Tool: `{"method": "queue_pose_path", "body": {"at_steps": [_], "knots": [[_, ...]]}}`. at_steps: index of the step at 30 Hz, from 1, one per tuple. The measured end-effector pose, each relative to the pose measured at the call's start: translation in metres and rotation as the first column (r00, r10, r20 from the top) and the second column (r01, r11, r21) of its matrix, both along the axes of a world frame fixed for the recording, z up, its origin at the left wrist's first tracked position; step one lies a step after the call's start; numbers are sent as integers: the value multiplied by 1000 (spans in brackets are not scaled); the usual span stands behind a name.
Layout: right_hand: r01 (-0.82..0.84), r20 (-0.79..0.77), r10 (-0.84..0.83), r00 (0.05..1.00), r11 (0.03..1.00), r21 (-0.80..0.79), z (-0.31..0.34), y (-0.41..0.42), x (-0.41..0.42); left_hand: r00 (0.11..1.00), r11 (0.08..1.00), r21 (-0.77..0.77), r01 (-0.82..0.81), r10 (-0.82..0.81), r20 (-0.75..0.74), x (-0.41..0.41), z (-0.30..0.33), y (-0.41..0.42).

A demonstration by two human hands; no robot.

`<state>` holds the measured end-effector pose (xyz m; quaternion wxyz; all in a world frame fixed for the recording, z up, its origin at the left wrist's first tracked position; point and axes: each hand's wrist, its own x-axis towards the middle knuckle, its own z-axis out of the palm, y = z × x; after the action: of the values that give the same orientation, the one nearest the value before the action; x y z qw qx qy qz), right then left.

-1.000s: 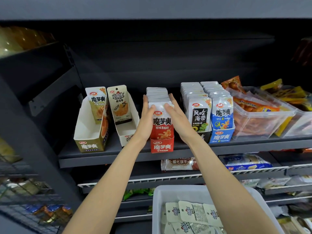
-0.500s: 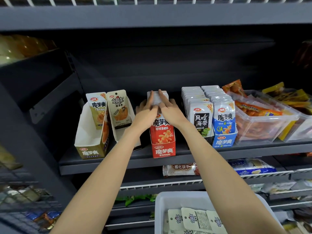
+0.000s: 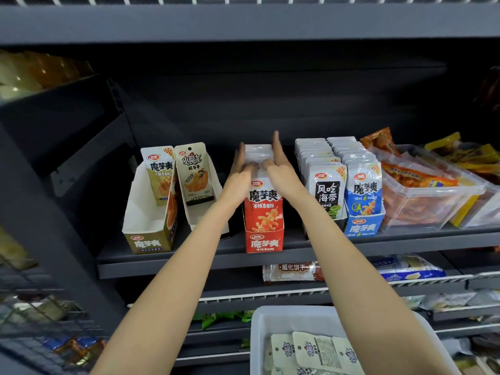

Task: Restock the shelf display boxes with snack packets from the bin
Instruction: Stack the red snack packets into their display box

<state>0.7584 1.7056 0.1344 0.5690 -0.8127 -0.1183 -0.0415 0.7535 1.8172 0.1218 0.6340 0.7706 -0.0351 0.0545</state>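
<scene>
My left hand (image 3: 239,174) and right hand (image 3: 278,166), fingers straight and together, flank the packets (image 3: 258,155) in the red box (image 3: 263,239), so I should squeeze evenly and push them back upright, while more wait in the bin (image 3: 259,326) below it.

A red cardboard display box (image 3: 263,240) stands upright on the dark shelf, packed with a row of upright red-and-white snack packets (image 3: 263,201); the white plastic bin (image 3: 273,316) below holds cream packets (image 3: 311,350) lying flat.
</scene>
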Motion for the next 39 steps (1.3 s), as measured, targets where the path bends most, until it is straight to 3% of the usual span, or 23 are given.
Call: {"method": "queue_pose_path", "body": {"at_steps": [2,6,11,16,20,24,26,30,36,39], "knots": [[8,-27,-4,1000,988,156,2,-2,-11,1000,997,-76,-20,19,-14,-8,0,-1],[15,-61,4,998,952,307,-5,-6,-27,998,957,-284,-61,60,-14,-17,-1,-4],[-36,-117,91,989,912,409,-8,0,-22,989,856,-516,33,-104,-109,-27,3,-7],[-70,-133,145,980,888,454,-10,-5,-23,992,904,-421,78,-112,-55,-28,3,-7],[-66,-75,109,991,896,439,-8,-12,-37,1000,915,-402,22,-13,25,-32,4,-4],[2,40,-5,999,997,80,-18,-20,-64,998,977,-211,9,5,63,-54,-3,2],[22,115,-10,993,995,-100,-29,-24,-73,997,997,-60,39,-34,70,-63,-15,7],[38,135,-9,991,976,-213,-42,-28,-77,981,960,259,104,-142,133,-72,-29,14],[34,133,4,991,957,-287,-42,-28,-73,987,949,306,76,-115,109,-76,-23,10],[0,47,13,999,966,-260,-34,-26,-70,992,972,225,74,-94,82,-81,-15,6]]}}
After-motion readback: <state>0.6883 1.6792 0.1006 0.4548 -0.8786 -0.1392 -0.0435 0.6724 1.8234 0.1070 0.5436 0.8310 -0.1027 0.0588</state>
